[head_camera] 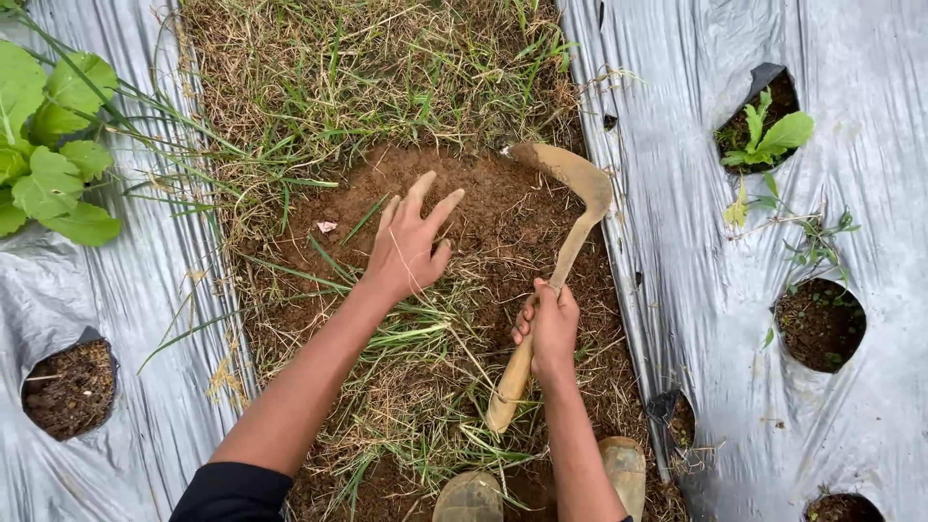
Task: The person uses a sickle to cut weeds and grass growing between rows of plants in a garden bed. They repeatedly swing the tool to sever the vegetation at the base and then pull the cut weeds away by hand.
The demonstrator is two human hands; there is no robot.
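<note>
Boots, muddy toes, lower edge of view, standing on cut grass. Right hand: fist wrapped around wooden handle of sickle, whose curved, soil-coated blade rests on bare brown soil just beyond. Left hand: fingers spread, gripping nothing, palm down over loose grass stalks. Silver plastic mulch flanks both sides; leafy seedling in far right hole.

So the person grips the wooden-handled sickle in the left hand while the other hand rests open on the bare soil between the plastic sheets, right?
Not quite. The head view shows the sickle gripped by the right hand, not the left. The left hand is the open one, spread on the bare soil between the plastic sheets.
</note>
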